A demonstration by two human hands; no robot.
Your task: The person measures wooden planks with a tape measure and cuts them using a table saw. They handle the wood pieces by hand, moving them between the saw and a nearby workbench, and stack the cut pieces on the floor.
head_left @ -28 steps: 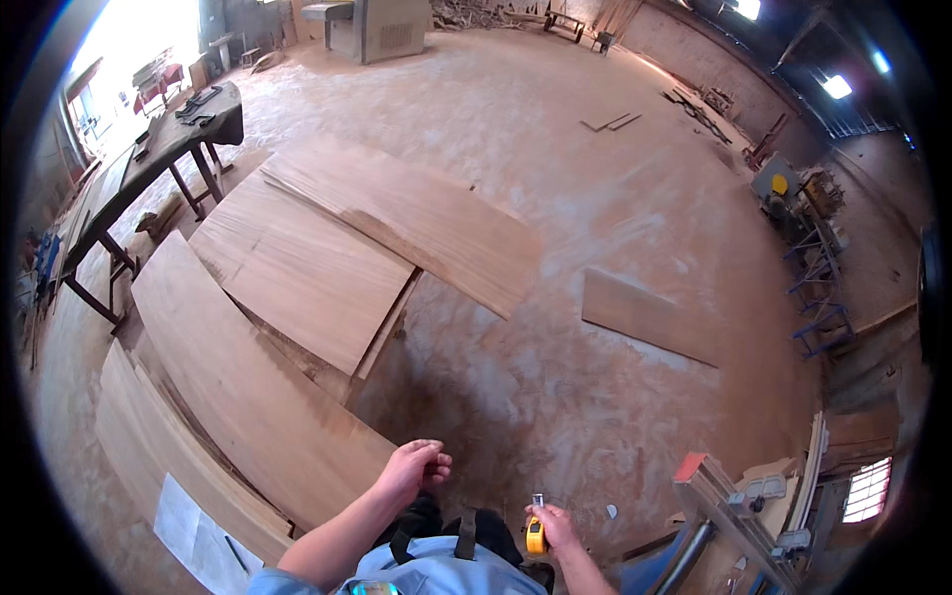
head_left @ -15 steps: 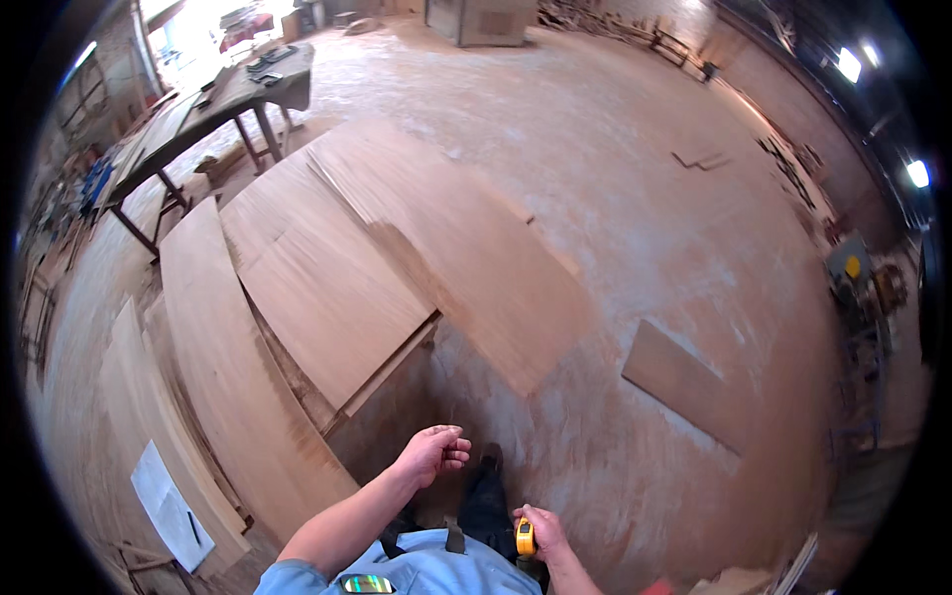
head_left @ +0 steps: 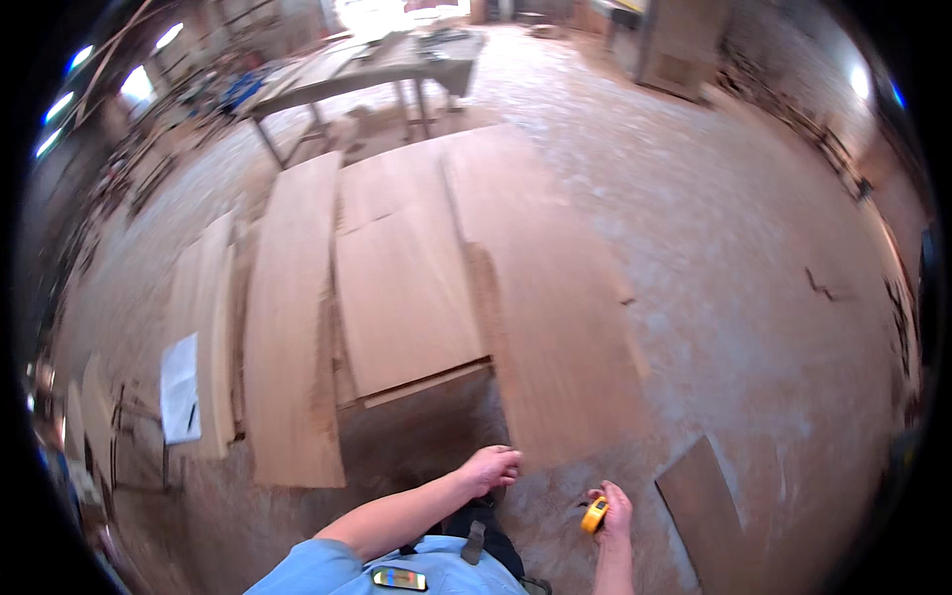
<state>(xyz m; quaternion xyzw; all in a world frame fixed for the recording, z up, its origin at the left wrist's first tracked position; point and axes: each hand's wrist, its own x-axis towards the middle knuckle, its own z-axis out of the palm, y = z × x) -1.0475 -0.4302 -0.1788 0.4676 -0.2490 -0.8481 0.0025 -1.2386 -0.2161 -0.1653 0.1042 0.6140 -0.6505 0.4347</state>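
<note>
My right hand [head_left: 616,510] is wrapped round a yellow tape measure [head_left: 595,514], held low in front of me to the right. No drawn-out blade can be made out. My left hand [head_left: 490,469] hovers in front of my waist with its fingers curled in, and nothing shows in it. Beyond my hands lie wide, pale wooden boards side by side: a long right board [head_left: 565,337], a shorter middle board [head_left: 412,307] on top of others, and a long left board [head_left: 291,327]. My left hand appears close to the right board's near end; contact cannot be told.
A white paper sheet [head_left: 180,387] with a dark pen [head_left: 191,416] lies on narrower boards at the left. A brownish panel [head_left: 704,511] is on the floor to the right. Behind the boards stands a worktable [head_left: 367,84]. A bent dark strip [head_left: 819,285] lies far right.
My view has turned left, so the boards now sit more centrally. My right hand has moved outward from my body with the tape measure. The left hand remains curled before my waist.
</note>
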